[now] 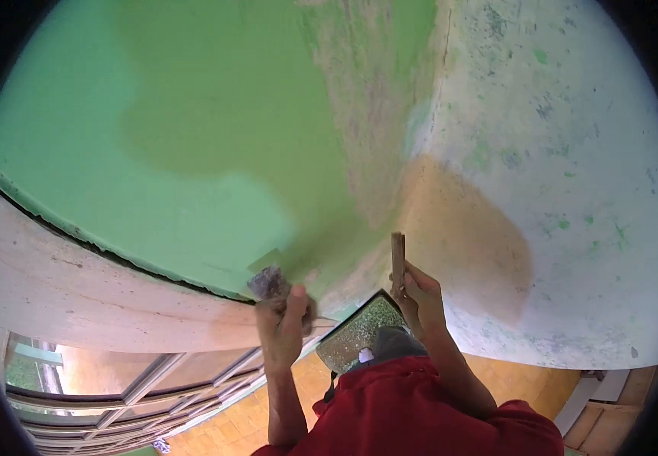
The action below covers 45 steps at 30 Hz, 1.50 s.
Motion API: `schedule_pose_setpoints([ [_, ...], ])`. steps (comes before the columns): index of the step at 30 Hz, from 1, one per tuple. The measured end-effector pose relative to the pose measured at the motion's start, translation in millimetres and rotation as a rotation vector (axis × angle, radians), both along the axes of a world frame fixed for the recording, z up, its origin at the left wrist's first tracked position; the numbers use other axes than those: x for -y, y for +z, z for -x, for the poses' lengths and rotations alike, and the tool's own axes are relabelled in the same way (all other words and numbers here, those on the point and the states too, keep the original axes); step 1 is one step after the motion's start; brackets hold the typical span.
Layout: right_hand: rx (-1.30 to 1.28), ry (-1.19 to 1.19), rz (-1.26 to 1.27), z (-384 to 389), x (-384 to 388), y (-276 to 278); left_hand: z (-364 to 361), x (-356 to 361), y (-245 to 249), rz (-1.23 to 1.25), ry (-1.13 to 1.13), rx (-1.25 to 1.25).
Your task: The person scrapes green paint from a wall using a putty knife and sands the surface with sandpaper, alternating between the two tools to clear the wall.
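My left hand [282,327] is closed around a tool with a mottled grey, flat end [269,283]. That end stands close to the lower edge of the green wall [207,220], and its handle is mostly hidden in my fist. My right hand [422,300] grips a narrow brown flat piece [398,258], upright and seen nearly edge-on; I cannot tell its exact kind. It overlaps the corner between the green wall and the white wall [572,228]. A bare strip of plaster [363,114] runs down the green paint above both hands.
Green flakes cover a dark-edged platform [363,334] below my hands. A ragged dark gap [101,251] separates the green wall from a pale beam [71,273]. Framed windows [147,387] lie at lower left. Far below is an orange tiled floor [230,418]. Green specks mark the white wall.
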State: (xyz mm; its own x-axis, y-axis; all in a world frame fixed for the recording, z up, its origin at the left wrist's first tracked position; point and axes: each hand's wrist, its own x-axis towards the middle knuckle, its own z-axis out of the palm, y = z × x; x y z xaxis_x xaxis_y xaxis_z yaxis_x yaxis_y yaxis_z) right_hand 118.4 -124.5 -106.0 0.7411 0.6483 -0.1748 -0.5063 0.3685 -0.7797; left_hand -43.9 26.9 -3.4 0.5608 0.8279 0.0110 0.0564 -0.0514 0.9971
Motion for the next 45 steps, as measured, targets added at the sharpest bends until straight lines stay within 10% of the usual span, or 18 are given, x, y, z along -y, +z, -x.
schedule_pose_setpoints([
  [5, -0.257, 0.138, -0.350, 3, -1, 40, -24, 32, -29, 0.261, -0.326, 0.124],
  [14, -0.138, 0.331, -0.062, 26, 0, 23, -32, 41, -28, 0.200, -0.313, 0.032],
  [18, 0.398, 0.238, 0.306, 40, -1, 37, -35, 49, -24, 0.191, -0.091, 0.115],
  [26, 0.580, 0.260, 0.218, 61, 6, 18, -49, 65, -23, 0.095, -0.017, 0.232],
  [28, 0.635, 0.287, 0.154, 56, 8, 16, -46, 60, -19, -0.443, -0.036, 0.146],
  [30, 0.661, 0.343, 0.228, 54, 21, 23, -42, 56, -21, -0.316, 0.005, 0.217],
  [41, 0.412, 0.313, 0.297, -21, 53, -36, -42, 10, 83, -1.243, 0.372, 0.092],
  [45, 0.682, 0.219, 0.345, -42, 59, -33, -59, -13, 139, -1.322, 0.394, 0.247],
])
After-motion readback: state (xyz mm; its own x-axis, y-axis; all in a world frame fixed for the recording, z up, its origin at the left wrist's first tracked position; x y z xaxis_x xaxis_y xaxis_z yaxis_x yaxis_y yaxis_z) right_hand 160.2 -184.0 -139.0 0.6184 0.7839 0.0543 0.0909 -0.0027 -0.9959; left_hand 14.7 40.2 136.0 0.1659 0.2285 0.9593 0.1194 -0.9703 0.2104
